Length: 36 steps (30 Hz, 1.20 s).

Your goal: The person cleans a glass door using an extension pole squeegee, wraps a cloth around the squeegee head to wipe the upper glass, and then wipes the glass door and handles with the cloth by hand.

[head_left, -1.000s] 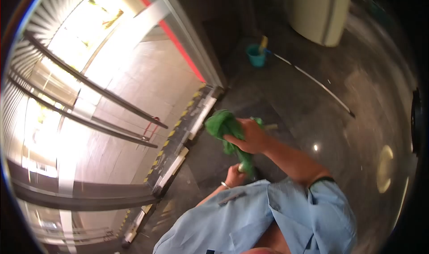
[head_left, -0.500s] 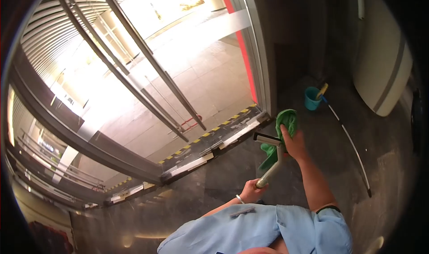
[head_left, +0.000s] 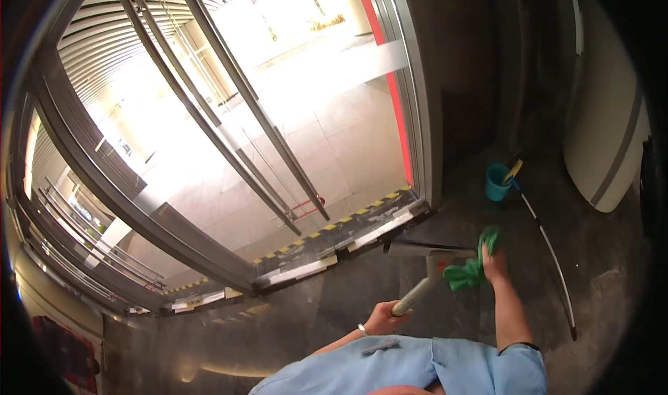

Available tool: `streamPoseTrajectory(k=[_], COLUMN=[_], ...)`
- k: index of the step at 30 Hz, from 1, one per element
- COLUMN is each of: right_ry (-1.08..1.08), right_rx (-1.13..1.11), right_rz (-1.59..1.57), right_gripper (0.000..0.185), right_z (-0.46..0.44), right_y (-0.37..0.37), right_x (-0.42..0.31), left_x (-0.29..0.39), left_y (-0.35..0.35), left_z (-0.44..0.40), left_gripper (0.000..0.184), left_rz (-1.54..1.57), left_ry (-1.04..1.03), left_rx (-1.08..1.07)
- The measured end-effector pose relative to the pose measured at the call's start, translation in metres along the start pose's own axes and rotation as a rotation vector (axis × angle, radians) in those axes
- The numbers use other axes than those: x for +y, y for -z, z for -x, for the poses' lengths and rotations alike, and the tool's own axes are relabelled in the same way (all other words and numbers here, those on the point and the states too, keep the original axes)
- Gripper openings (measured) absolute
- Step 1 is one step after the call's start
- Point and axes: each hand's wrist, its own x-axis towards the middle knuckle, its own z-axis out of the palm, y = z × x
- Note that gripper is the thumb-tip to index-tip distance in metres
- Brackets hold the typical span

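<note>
My left hand [head_left: 385, 319] is closed around the lower end of a pale handle. That handle belongs to a squeegee [head_left: 419, 289], whose long dark blade spreads out above it, level with the door's bottom edge in view. A green cloth [head_left: 465, 275] is bunched in my right hand [head_left: 495, 265], with part of it hanging to the left against the right end of the squeegee head. Motion blurs my right fingers slightly, but they are wrapped on the cloth.
Glass doors [head_left: 278, 117] with long metal handles fill the left, above a yellow-and-black striped threshold [head_left: 334, 228]. On the dark floor stand a teal bucket [head_left: 497, 183] with a yellow item and a long thin pole [head_left: 550, 245]. A pale rounded column [head_left: 602, 138] is at right.
The view has turned, shifting the doors and bucket. The squeegee's blade, hidden at first, now shows at full width. The cloth in my right hand has moved to the blade's right end.
</note>
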Motion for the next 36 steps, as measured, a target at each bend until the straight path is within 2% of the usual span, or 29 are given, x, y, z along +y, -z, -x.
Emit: streamPoseTrajectory(k=[1, 2, 3, 4, 6, 7, 8, 9, 11, 13, 14, 15, 16, 17, 19, 20, 22, 23, 24, 25, 27, 28, 29, 31, 32, 34, 35, 36], right_ry=[-0.034, -0.225, -0.303, -0.430, -0.554, -0.577, -0.577, -0.578, -0.654, -0.425, -0.422, -0.219, -0.021, -0.019, -0.218, -0.214, -0.075, -0.071, -0.022, 0.026, -0.021, -0.072, -0.072, 0.013, 0.016, 0.028, 0.025, 0.029], right_rx=[0.019, -0.100, -0.090, -0.153, -0.047, -0.109, -0.107, -0.108, -0.278, -0.547, -0.538, -0.514, -0.491, -0.491, -0.282, -0.285, -0.220, -0.224, -0.186, -0.150, -0.126, -0.095, -0.098, -0.042, -0.049, -0.395, -0.403, -0.570], right_rz=[0.098, 0.299, 0.330, 0.324, 0.189, 0.033, 0.033, -0.171, -0.598, -1.003, -1.001, -0.895, -0.783, -0.782, -0.982, -0.982, -0.863, -0.861, -0.723, -0.588, -0.592, -0.596, -0.597, -0.337, -0.337, -0.741, -0.739, -0.765], right_gripper=[0.061, 0.067, 0.072, 0.074, 0.072, 0.073, 0.069, 0.056, 0.044, 0.038, 0.038, 0.034, 0.030, 0.030, 0.025, 0.025, 0.028, 0.028, 0.029, 0.031, 0.036, 0.041, 0.041, 0.050, 0.050, 0.059, 0.059, 0.063], right_z=[0.011, 0.034, 0.049, 0.066, 0.089, 0.095, 0.104, 0.113, 0.117, 0.117, 0.114, 0.105, 0.104, 0.105, 0.110, 0.108, 0.099, 0.096, 0.093, 0.090, 0.086, 0.084, 0.084, 0.083, 0.084, 0.098, 0.100, 0.102], right_y=[-0.007, -0.001, -0.013, -0.014, -0.037, -0.042, -0.049, -0.053, -0.052, -0.055, -0.065, -0.080, -0.087, -0.092, -0.089, -0.093, -0.098, -0.098, -0.098, -0.098, -0.102, -0.104, -0.105, -0.108, -0.106, -0.099, -0.101, -0.100], right_x=[0.044, 0.059, 0.098, 0.103, 0.128, 0.121, 0.112, 0.088, 0.039, -0.001, -0.003, 0.000, -0.013, -0.027, -0.086, -0.088, -0.088, -0.085, -0.081, -0.078, -0.075, -0.071, -0.063, -0.051, -0.051, -0.072, -0.078, -0.083], left_x=[0.020, 0.038, 0.049, 0.045, 0.029, 0.025, 0.020, 0.011, -0.028, -0.045, 0.014, 0.005, 0.002, 0.000, 0.001, 0.001, 0.015, 0.022, 0.028, 0.018, -0.001, 0.003, -0.004, 0.024, 0.028, 0.032, 0.031, 0.028], left_y=[0.011, 0.029, 0.043, 0.047, 0.052, 0.049, 0.043, 0.035, 0.014, -0.002, 0.013, 0.009, 0.007, 0.008, 0.013, 0.018, 0.028, 0.033, 0.038, 0.042, 0.051, 0.062, 0.069, 0.082, 0.081, 0.076, 0.067, 0.050], left_z=[-0.006, -0.015, -0.022, -0.026, -0.042, -0.048, -0.052, -0.056, -0.070, -0.081, -0.076, -0.078, -0.079, -0.079, -0.079, -0.082, -0.087, -0.086, -0.085, -0.088, -0.096, -0.096, -0.100, -0.099, -0.102, -0.104, -0.105, -0.107], left_gripper=[0.023, 0.024, 0.025, 0.025, 0.026, 0.026, 0.026, 0.025, 0.020, 0.033, 0.061, 0.072, 0.073, 0.074, 0.069, 0.065, 0.061, 0.056, 0.050, 0.050, 0.035, 0.032, 0.032, 0.030, 0.030, 0.027, 0.027, 0.027], left_rz=[-0.041, -0.043, -0.044, -0.045, -0.087, -0.085, -0.057, -0.029, -0.012, 0.166, 0.113, 0.257, 0.310, 0.362, 0.368, 0.330, 0.291, 0.157, 0.023, 0.023, 0.083, 0.116, 0.037, 0.026, 0.026, 0.031, 0.034, 0.065], left_ry=[-0.012, 0.074, 0.161, 0.156, 0.095, 0.090, 0.087, 0.086, 0.042, -0.123, 0.223, 0.118, 0.176, 0.234, 0.271, 0.278, 0.278, 0.265, 0.253, 0.253, -0.037, 0.057, 0.037, 0.173, 0.175, 0.263, 0.268, 0.274], left_rx=[0.092, 0.072, 0.061, 0.073, 0.005, -0.004, -0.041, -0.076, -0.101, -0.132, -0.351, -0.411, -0.458, -0.503, -0.484, -0.523, -0.553, -0.447, -0.338, -0.331, -0.112, -0.117, -0.090, -0.081, -0.074, -0.171, -0.165, -0.269])
